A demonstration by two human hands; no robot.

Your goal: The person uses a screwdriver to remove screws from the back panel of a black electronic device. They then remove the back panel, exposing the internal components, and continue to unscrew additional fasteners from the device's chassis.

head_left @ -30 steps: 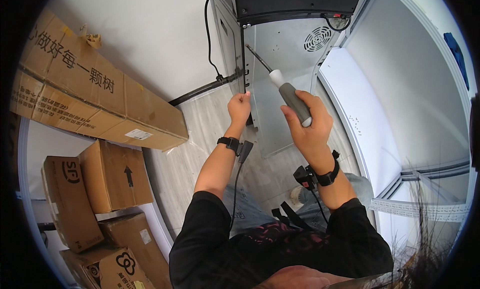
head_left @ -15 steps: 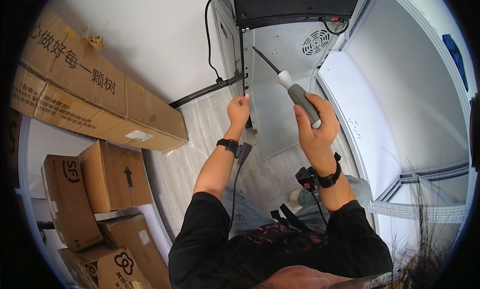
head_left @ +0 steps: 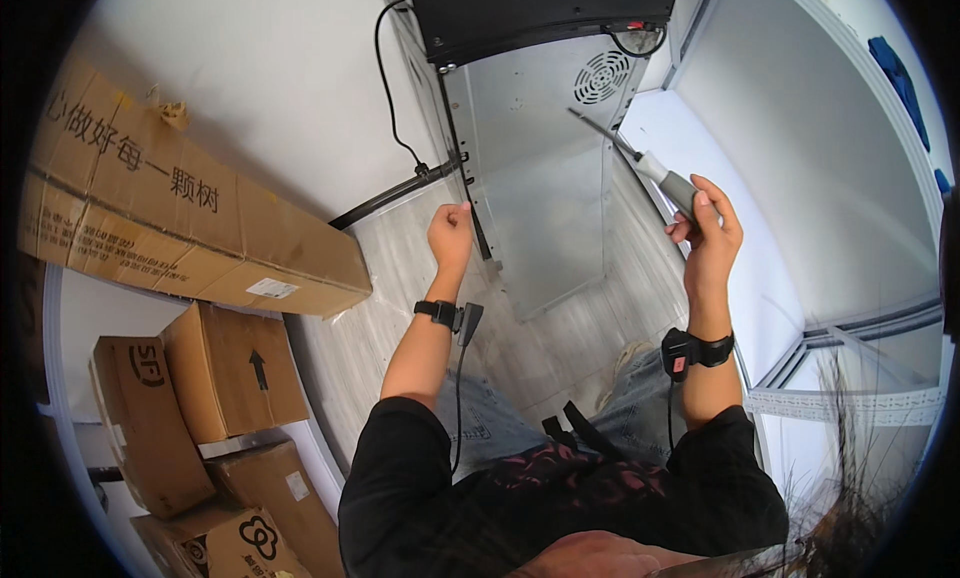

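My right hand is closed around the grey-and-white handle of a screwdriver. Its dark shaft points up and to the left, across the right edge of a metal panel. This silvery panel forms the side of a tall machine and has a round slotted vent near its top. My left hand is closed with the fingers curled, by the panel's left edge, where a row of small holes runs down. Whatever it pinches, if anything, is hidden. A black band with a small cabled device circles each wrist.
The machine's black upper part juts out at the top. A black cable hangs down to its left. One long carton lies at the left, with several brown boxes below it. A white-and-grey framed cabinet stands on the right.
My right hand has moved right with the screwdriver, drawing its tip away from the panel's left side. My left hand has shifted slightly left and down in view and stays closed. The view has also shifted.
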